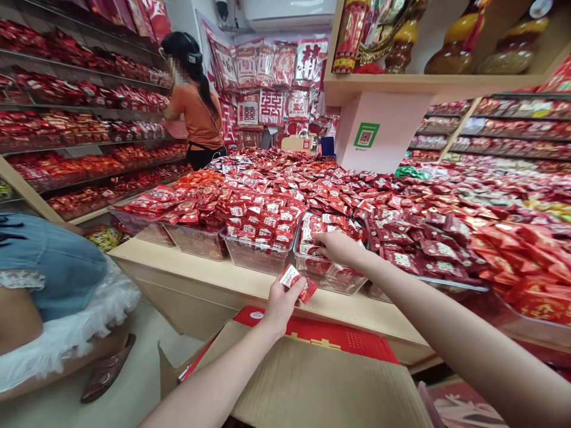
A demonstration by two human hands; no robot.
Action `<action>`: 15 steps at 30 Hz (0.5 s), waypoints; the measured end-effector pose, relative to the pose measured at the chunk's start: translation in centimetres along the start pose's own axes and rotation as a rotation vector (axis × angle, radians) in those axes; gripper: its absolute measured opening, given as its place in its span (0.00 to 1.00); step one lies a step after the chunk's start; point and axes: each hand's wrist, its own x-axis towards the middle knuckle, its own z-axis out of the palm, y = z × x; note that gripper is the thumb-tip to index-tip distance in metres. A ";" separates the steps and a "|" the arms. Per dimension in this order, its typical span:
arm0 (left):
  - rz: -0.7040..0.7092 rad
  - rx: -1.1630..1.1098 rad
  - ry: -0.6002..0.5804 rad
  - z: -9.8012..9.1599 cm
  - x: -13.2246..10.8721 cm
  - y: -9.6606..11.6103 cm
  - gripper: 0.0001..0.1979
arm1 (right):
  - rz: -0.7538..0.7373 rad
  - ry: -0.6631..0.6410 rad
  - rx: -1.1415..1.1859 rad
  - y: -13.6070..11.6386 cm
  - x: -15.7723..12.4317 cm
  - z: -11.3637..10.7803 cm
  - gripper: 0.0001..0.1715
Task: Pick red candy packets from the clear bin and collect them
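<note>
Held between the thumb and fingers of my left hand (284, 302) are small red-and-white packets (292, 278), above a cardboard box. My right hand (338, 246) reaches into a clear bin (330, 274) of red-and-white packets. Its fingers are closed at the packets, and what they may grip is hidden. To the left of that bin stands another clear bin (256, 255) heaped with similar packets. Dark red packets (437, 241) lie in a pile to the right.
The open cardboard box (330, 380) stands below, against the wooden counter edge (209, 270). A person in denim (57, 255) crouches at the left; another in orange (194, 113) stands by the shelves. A wooden shelf (401, 86) overhangs the upper right.
</note>
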 end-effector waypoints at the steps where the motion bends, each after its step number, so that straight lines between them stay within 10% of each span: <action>1: 0.006 0.010 -0.003 0.1 -0.1 0.1 0.16 | 0.005 0.006 -0.001 0.0 0.2 0.0 0.11; 15: 0.024 0.032 -0.036 0.2 -0.3 -0.2 0.14 | -0.075 0.091 0.136 1.7 0.4 0.4 0.11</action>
